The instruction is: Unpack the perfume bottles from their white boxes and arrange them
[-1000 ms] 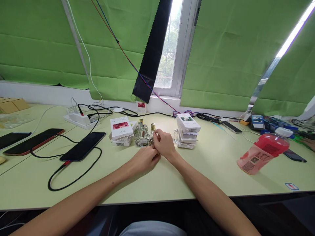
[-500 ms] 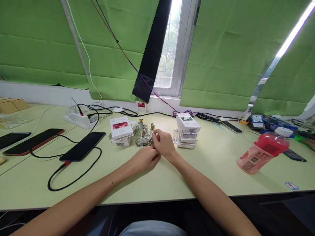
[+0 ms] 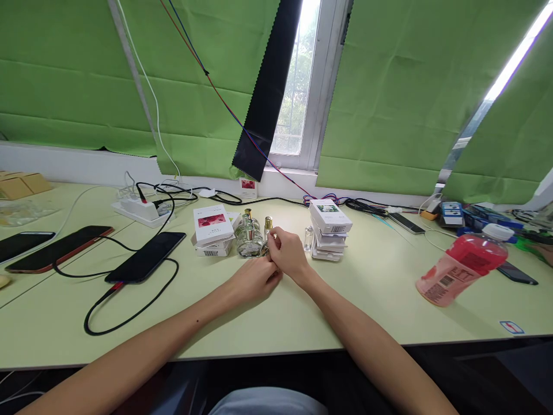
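My left hand (image 3: 256,280) rests low on the table, its fingers curled round a glass perfume bottle that is mostly hidden. Against it, my right hand (image 3: 288,252) pinches the top of the same bottle, where a bit of gold shows at the fingertips. Just left of my hands stand several clear perfume bottles (image 3: 249,245) with silver or gold tops. One gold-capped bottle (image 3: 268,223) rises behind my fingers. A small slim glass bottle (image 3: 308,238) stands to the right, beside a stack of white boxes (image 3: 330,216). More white boxes (image 3: 212,225) with a red flower picture lie on the left.
Phones (image 3: 146,257) with looping charging cables lie on the left, near a white power strip (image 3: 142,211). A pink drink bottle (image 3: 462,266) stands at right. Cables run along the wall. Another person's hand (image 3: 543,251) shows at the far right edge, by blue boxes.
My hands keep almost the same pose on the bottle. At the far right edge, the other person's hand has shifted slightly.
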A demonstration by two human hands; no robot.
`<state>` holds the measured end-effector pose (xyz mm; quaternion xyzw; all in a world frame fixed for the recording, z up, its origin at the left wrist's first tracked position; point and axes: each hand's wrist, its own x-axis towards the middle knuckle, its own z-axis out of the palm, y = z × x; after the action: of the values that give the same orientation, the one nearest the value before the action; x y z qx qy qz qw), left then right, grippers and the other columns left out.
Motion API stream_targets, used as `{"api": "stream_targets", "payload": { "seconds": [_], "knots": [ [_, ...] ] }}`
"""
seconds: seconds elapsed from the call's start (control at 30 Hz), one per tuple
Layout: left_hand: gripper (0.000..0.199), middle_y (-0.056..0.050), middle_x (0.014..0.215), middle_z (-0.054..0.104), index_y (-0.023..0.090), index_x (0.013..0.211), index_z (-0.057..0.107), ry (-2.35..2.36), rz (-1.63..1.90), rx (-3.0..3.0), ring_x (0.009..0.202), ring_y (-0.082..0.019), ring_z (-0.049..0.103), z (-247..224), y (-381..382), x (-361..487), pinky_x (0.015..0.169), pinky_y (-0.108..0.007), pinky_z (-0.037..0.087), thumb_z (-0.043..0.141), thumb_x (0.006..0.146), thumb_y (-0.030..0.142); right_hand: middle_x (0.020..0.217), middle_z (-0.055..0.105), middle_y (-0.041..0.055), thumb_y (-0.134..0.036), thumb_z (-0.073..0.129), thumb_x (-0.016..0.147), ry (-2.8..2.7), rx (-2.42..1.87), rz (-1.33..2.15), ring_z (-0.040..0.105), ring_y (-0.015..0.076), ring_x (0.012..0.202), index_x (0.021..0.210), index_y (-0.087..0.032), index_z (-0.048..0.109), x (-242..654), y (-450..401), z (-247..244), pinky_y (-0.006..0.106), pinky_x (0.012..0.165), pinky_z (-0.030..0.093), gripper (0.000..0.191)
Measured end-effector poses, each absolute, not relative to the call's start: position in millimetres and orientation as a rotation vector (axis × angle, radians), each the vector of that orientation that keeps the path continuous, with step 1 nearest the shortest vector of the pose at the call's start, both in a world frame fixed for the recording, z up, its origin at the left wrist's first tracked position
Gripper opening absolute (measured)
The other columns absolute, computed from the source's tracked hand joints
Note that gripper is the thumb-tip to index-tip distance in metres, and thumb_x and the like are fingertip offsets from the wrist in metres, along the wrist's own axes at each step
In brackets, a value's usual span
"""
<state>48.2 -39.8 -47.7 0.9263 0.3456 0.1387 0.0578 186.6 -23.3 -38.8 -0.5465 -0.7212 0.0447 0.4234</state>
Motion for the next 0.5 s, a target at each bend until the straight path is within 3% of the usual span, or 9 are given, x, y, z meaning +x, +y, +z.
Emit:
{"api": "stream_targets", "payload": {
  "seconds": [0.5],
  "knots": [
    [0.029,-0.009,0.085,0.073,0.018,0.080,0.070,1.001,0.468,2.824,0.076,-0.020,0.066,-49.4,-39.8,48.1,0.063,-0.029,0.040,0.046,0.095,0.021,0.065,0.060,-0.0027,-0.022,0.051,0.095,-1.792,-1.301,0.128,0.050,0.0132,0.060,0.092,-0.021,0.066,188.1,-19.2,-43.6,0.024,0.065,0.035,0.016]
  ]
}}
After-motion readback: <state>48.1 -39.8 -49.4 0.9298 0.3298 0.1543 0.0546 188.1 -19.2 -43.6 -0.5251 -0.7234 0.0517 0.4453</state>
